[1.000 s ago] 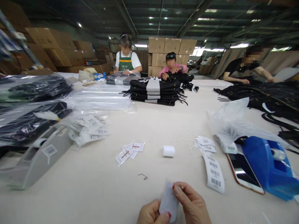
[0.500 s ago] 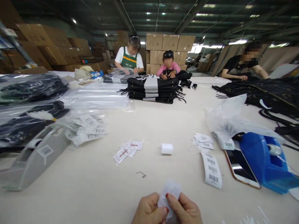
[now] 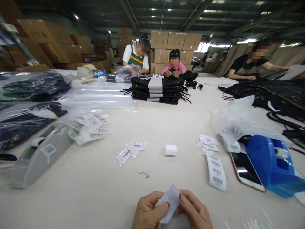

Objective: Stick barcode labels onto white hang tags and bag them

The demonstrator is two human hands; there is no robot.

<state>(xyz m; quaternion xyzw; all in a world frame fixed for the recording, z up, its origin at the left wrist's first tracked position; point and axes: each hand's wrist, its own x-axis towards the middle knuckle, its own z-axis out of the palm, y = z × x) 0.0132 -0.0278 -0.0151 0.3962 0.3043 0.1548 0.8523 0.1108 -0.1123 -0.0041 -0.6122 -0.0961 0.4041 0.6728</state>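
Low in the head view, a small whitish, translucent packet (image 3: 171, 198) is held between my two hands just above the table. My left hand (image 3: 149, 211) pinches its left side, thumb lying across the front. At its right edge, the thumb and fingers of my right hand (image 3: 194, 210) are closed on it. What is inside the packet, if anything, cannot be made out. Beyond my hands lie a small bent dark piece (image 3: 145, 175), a white roll (image 3: 171, 149) and some hang tags (image 3: 127, 154) with a printed cross-like design. Further right is a strip of barcode labels (image 3: 216, 173).
A grey tape dispenser (image 3: 47, 162) stands left, a blue one (image 3: 269, 162) right beside a phone (image 3: 247, 171). Stacked black goods (image 3: 157, 90) sit mid-table. Bagged dark items (image 3: 35, 87) lie left. Three people work across the table.
My right hand has shifted slightly right, its thumb now at the packet's edge instead of across its front. The packet has tilted. A person at far right has stretched out an arm.
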